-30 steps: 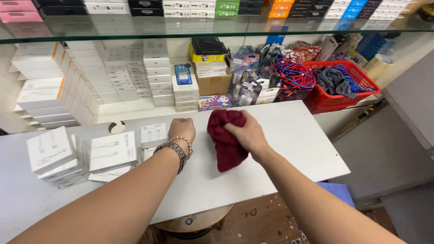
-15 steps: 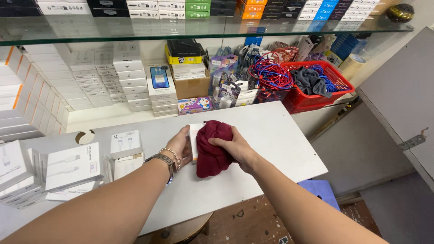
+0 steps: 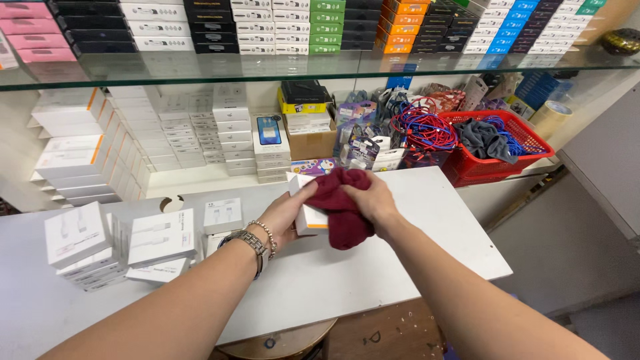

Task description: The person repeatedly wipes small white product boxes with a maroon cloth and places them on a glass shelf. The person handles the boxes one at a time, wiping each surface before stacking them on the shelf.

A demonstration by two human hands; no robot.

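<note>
The left hand (image 3: 283, 217) has its grip closed around a small white box (image 3: 308, 215) with an orange edge, thumb on the top face and the fingers tucked under it. The right hand (image 3: 371, 198) bunches a dark red cloth (image 3: 343, 207) in a tight grip and presses it against the same box, so the cloth covers most of the box's right side and hangs below it. Box and cloth are held just above the white surface (image 3: 427, 227), near its middle.

Left of the box, stacks of flat white boxes (image 3: 127, 243) sit on the surface, well clear of the hands. Behind the box, against the wall, stand more stacked white cartons (image 3: 200, 130) and one with a phone picture (image 3: 269, 133). Behind and to the right of the box lie packets and a tangle of red and blue cables (image 3: 421, 128), then a red basket (image 3: 527, 143) holding grey cloths. A glass shelf (image 3: 267, 67) above carries rows of coloured boxes.

The left wrist wears a metal watch (image 3: 251, 243) and a bead bracelet. How much of the box lies under the cloth is hidden. A round stool top (image 3: 280, 340) shows below the surface's front edge, cut off by the frame
</note>
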